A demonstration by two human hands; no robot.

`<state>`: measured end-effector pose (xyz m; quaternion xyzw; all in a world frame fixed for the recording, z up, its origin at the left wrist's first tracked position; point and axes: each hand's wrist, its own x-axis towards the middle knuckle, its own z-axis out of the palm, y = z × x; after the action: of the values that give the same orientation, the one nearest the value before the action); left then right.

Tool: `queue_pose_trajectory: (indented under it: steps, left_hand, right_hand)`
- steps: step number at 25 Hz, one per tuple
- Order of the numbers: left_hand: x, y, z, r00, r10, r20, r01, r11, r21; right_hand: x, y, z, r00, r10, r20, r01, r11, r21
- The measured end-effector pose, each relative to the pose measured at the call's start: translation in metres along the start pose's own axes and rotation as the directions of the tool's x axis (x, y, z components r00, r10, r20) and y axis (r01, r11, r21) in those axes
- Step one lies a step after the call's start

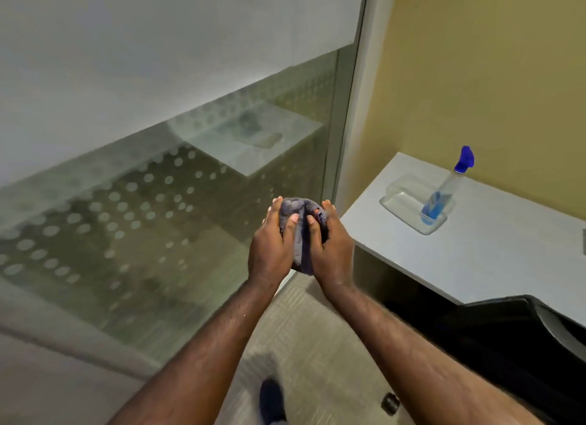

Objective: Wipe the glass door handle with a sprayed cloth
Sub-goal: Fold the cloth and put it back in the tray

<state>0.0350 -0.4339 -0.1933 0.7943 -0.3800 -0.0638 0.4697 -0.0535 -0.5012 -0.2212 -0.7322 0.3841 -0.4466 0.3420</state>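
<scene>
A bunched grey-purple cloth point(301, 231) sits between both palms at the centre of the head view. My left hand point(272, 247) wraps its left side and my right hand point(333, 250) wraps its right side, with thumbs pressed on top. A spray bottle point(444, 190) with a blue trigger head and blue liquid leans in a clear tray point(399, 199) on the white counter to the right. The frosted, dotted glass panel point(142, 202) fills the left and its metal frame point(352, 107) runs up behind my hands. No door handle shows in this frame.
The white counter point(475, 250) juts out from a yellow wall at the right. A black chair or bin point(523, 329) stands below its near edge. Grey carpet point(317, 345) lies underfoot, with my dark shoe point(271, 399) and a small black floor stop point(390, 404) on it.
</scene>
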Motion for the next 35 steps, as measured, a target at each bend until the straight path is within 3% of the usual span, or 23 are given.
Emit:
queue_pose_trajectory:
  steps: [6,15,19,26,32,35]
  left_hand:
    - [0.087,0.005,0.065,0.976,0.116,0.183,-0.100,0.990,-0.095]
    - [0.163,0.044,0.176,0.868,0.332,0.370,-0.283,0.942,-0.181]
    - [0.190,0.063,0.237,0.823,0.351,0.446,-0.302,0.936,-0.178]
    - [0.228,0.091,0.345,0.792,0.298,0.533,-0.251,0.954,-0.162]
    - [0.252,0.090,0.413,0.769,0.250,0.588,-0.237,0.966,-0.101]
    - [0.264,0.077,0.443,0.717,0.262,0.646,-0.280,0.957,-0.078]
  right_hand:
    - [0.072,0.040,0.003,0.982,0.090,-0.169,-0.110,0.988,-0.113]
    - [0.159,0.101,-0.029,0.896,0.184,-0.405,-0.277,0.943,-0.184]
    - [0.199,0.141,-0.050,0.870,0.212,-0.446,-0.334,0.917,-0.217]
    - [0.266,0.213,-0.085,0.799,0.357,-0.484,-0.453,0.887,-0.094]
    - [0.304,0.263,-0.097,0.765,0.443,-0.468,-0.562,0.814,-0.148]
    - [0.314,0.293,-0.096,0.756,0.491,-0.432,-0.597,0.788,-0.149]
